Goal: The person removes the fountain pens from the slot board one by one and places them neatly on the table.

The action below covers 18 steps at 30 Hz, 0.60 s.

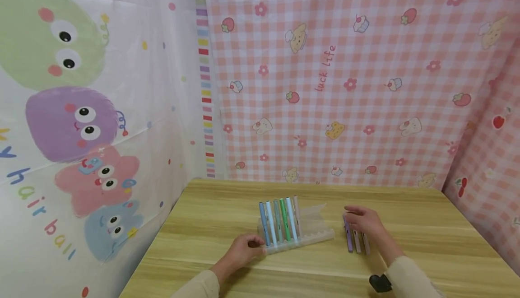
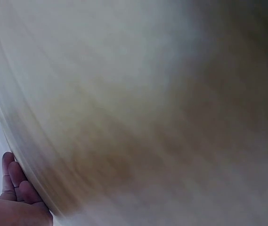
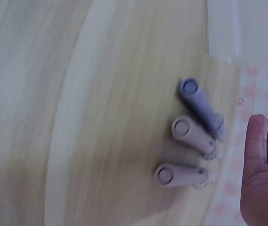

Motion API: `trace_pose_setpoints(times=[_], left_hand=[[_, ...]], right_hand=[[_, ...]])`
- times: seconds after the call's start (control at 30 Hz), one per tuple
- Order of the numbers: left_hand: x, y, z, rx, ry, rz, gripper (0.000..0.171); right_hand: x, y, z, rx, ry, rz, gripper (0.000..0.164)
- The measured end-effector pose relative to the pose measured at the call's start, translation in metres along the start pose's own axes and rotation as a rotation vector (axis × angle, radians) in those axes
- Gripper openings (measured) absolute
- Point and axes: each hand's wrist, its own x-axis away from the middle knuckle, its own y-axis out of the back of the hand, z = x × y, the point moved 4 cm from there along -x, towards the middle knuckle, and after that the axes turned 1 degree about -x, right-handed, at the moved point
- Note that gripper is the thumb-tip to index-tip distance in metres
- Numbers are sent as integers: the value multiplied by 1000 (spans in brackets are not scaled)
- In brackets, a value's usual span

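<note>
Several patterned cloths hang well beyond my left fingers and right fingers: a pink checked cloth straight ahead and a white cloth with cartoon faces off to the left. Below both sets of fingers spreads the wood-grained counter. Between them stands the clear pen rack; my left fingers are curled, pinching its near left corner, while its other end stops short of my right fingers. Those are extended and hold nothing, just over the far ends of three loose pens on the counter: a purple pen and, farther right under my hand, two mauve pens. Six pens lean in the rack; going away from my left fingers, they are blue, light blue, grey-green, green, light blue and pinkish grey. Nearer me than my right fingers, beside my sleeve, is a small black object; what it is, I can't tell.
</note>
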Motion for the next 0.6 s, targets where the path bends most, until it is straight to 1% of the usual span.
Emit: trace_pose_setpoints(times=[0.3,0.5,0.6], left_hand=[[2,1,-1,-7,6,4,14],[1,1,-3,-2,-8,7,14],[0,1,-1,-9,0,12,13]], right_hand=[[1,-20,13,-21,18,22,49],[0,-32,16,-47,29,36,47],[-1,-37,18,-58,33,40,46]])
